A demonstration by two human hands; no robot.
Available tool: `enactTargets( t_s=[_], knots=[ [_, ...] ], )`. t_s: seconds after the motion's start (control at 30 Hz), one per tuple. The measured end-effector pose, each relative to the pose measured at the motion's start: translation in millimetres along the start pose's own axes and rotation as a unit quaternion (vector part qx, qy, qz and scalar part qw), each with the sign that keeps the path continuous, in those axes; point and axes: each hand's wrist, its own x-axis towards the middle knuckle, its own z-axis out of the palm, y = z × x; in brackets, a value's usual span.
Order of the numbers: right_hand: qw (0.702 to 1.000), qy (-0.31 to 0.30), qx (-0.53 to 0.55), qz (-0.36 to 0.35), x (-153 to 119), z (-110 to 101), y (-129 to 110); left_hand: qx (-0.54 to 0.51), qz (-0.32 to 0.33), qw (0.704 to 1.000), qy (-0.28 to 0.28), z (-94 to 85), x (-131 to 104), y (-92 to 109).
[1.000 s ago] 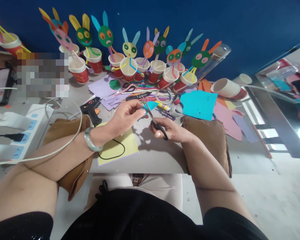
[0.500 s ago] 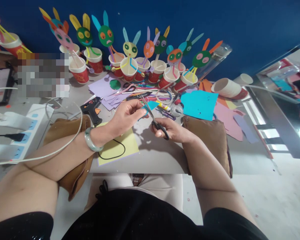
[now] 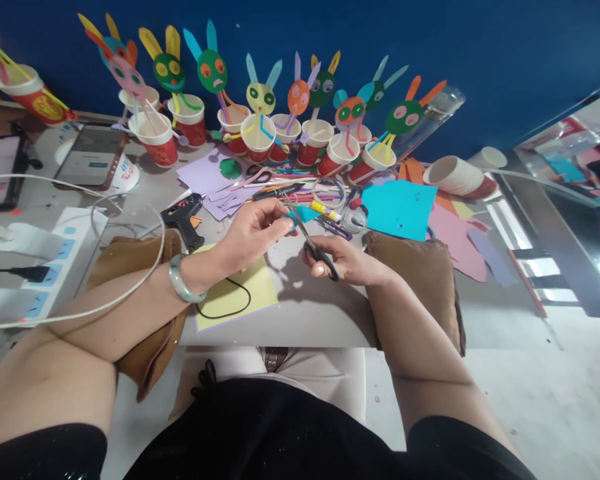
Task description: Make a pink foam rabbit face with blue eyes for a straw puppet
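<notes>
My left hand (image 3: 260, 230) pinches a small piece of blue paper (image 3: 305, 213) between thumb and fingers, above the middle of the table. My right hand (image 3: 343, 259) is closed round the black handles of a pair of scissors (image 3: 321, 256). The scissor blades point up and to the left and lie against the blue piece, close to my left fingertips. Beneath my left wrist is a yellow sheet (image 3: 250, 293) with a black cord on it. A black glue gun (image 3: 184, 220) rests to the left of my left hand.
Paper cups (image 3: 259, 139) with colourful rabbit figures line the blue wall. Brown cushions (image 3: 415, 277) lie under both forearms. A power strip (image 3: 63, 257) and loose white cable are at left. A larger blue sheet (image 3: 400, 209), pink paper (image 3: 455, 240) and stacked cups (image 3: 453, 177) are at right.
The blue piece has turned slightly at the scissor blades. Both hands have stayed in almost the same place.
</notes>
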Motion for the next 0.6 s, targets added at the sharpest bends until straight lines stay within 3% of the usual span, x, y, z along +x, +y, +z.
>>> enactTargets(
  t_s=[0.6],
  knots=[
    [1.0, -0.003, -0.001, 0.007, -0.1, -2.5, 3.2, 0.007, 0.012, 1.0, -0.007, -1.4, 0.8, 0.7]
  ],
)
